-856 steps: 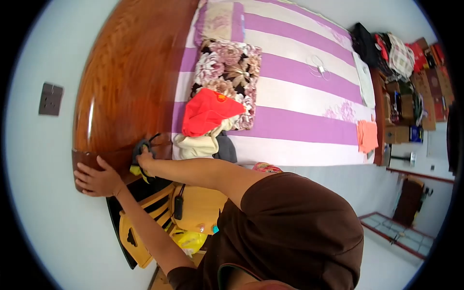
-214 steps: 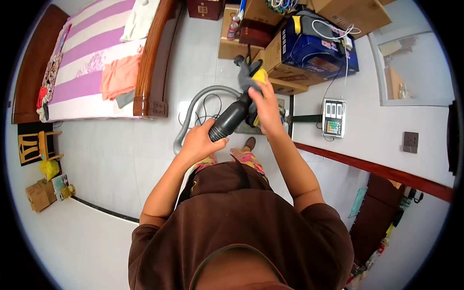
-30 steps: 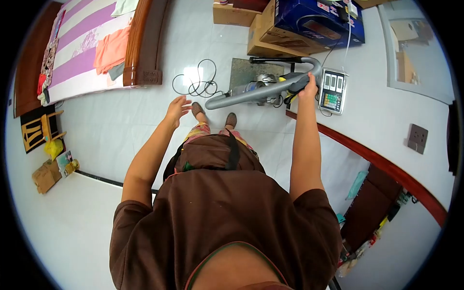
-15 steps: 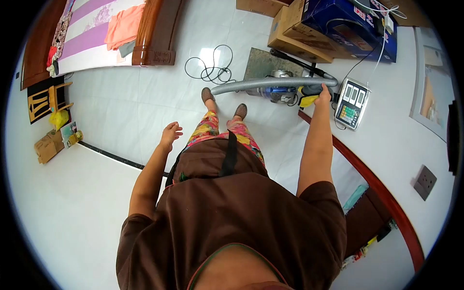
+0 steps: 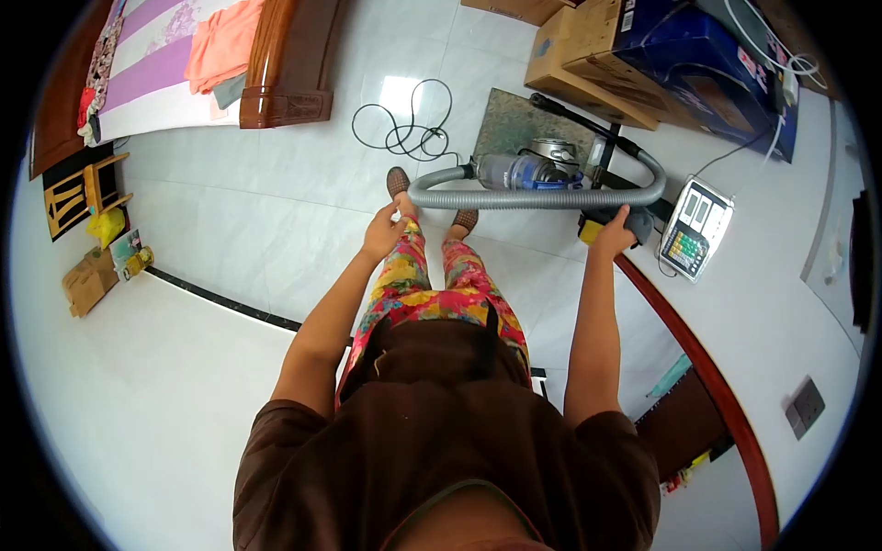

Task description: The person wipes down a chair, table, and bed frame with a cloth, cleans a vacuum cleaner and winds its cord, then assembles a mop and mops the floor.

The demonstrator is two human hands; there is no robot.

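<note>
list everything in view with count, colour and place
vacuum cleaner: 1, blue and clear, centre
hose: 1, grey, by vacuum cleaner
cord: 1, black, floor
mat: 1, grey-green, floor
printed box: 1, blue, upper right
cardboard boxes: several, brown, floor
scale: 1, silver, right
bed: 1, brown-framed, upper left
cloth: 1, orange, bed
chair: 1, tan, left
bag: 1, yellow, by chair
slippers: 2, brown, floor
item: 1, dark-and-yellow, at right hand
hands: 2, bare, near hose

Light was bright and even. White glare marked the floor tiles (image 5: 397,94). Edges curved strongly into black corners.
</note>
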